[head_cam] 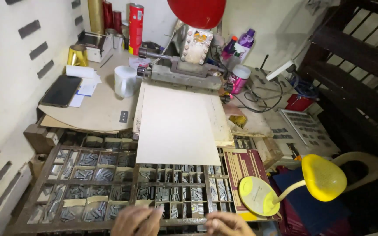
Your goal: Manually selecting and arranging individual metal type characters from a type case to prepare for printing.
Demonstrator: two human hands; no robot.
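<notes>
Metal type is filling the compartments of a wooden tray, which is sitting at the left under both hands. A left hand is hovering at its near rim, fingers loosely curled, gripping nothing; a right hand is doing likewise. A pale board is covering the tray's far cells. A yellow lamp is leaning at right.

A pale blank board lies flat in the middle of the table; behind it stands a grey metal press under a red dome; a white mug sits left of the press, and further left a dark phone lies by gold foil rolls; a tall red can stands at the back; a yellow desk lamp leans at the right.
</notes>
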